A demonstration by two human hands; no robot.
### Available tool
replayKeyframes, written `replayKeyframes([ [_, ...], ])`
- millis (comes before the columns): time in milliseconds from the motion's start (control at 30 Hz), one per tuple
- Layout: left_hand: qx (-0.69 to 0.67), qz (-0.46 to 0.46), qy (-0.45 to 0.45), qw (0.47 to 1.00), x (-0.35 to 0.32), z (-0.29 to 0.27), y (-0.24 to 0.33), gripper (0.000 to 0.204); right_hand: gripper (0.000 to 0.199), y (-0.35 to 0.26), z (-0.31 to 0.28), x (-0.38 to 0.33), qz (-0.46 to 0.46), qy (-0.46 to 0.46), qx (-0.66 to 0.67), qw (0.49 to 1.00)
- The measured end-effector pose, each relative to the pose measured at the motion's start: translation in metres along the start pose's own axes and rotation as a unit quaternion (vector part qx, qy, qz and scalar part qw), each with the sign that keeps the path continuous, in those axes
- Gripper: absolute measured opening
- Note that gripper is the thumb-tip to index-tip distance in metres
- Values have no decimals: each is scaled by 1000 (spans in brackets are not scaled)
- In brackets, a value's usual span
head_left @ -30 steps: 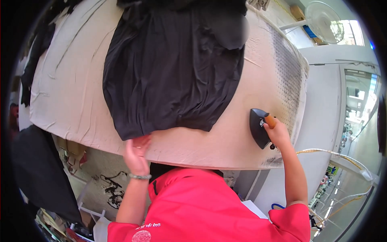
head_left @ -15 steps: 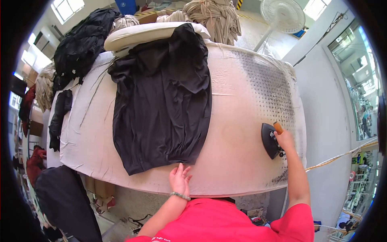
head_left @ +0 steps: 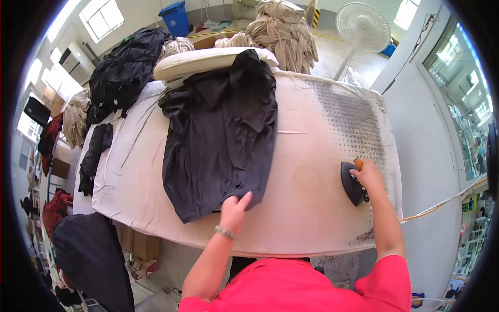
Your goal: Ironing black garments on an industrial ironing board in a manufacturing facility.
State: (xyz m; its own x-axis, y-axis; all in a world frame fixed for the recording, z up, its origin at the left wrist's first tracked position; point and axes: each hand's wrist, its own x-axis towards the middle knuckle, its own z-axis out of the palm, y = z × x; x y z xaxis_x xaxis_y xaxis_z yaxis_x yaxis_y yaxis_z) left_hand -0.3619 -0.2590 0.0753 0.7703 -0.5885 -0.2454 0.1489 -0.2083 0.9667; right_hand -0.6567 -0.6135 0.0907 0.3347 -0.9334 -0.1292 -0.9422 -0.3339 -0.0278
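A black garment (head_left: 221,135) lies spread over the pale padded ironing table (head_left: 306,203), its far end reaching up onto a white sleeve board (head_left: 192,61). At its near hem my left hand (head_left: 234,212) is closed on the cloth, thumb showing and the other fingers partly hidden. My right hand (head_left: 370,176) wraps round the wooden handle of a dark iron (head_left: 351,187), which rests on the table's right side, apart from the garment.
A heap of black cloth (head_left: 125,67) lies at the far left, beige fabric (head_left: 283,36) is piled behind the table, and a white fan (head_left: 362,25) stands at the far right. A cord (head_left: 442,202) runs off rightward. A black-covered board (head_left: 91,260) stands near left.
My left hand has moved from lying palm-up beside the hem to gripping it from above. The iron stays in my right hand on the right side. The view has tilted slightly.
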Motion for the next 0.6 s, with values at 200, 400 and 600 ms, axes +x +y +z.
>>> replayKeyframes([
  [200, -355, 155, 253, 887, -138, -244, 126, 35, 47, -42, 20, 5, -209, 202, 47, 956],
  [400, -197, 294, 452, 819, -244, -459, 148, 41, 43, -134, 76, -5, -253, -113, 315, 907],
  [600, -186, 108, 416, 883, -236, -490, 103, 39, 61, -257, 54, -78, -348, -301, 224, 859],
])
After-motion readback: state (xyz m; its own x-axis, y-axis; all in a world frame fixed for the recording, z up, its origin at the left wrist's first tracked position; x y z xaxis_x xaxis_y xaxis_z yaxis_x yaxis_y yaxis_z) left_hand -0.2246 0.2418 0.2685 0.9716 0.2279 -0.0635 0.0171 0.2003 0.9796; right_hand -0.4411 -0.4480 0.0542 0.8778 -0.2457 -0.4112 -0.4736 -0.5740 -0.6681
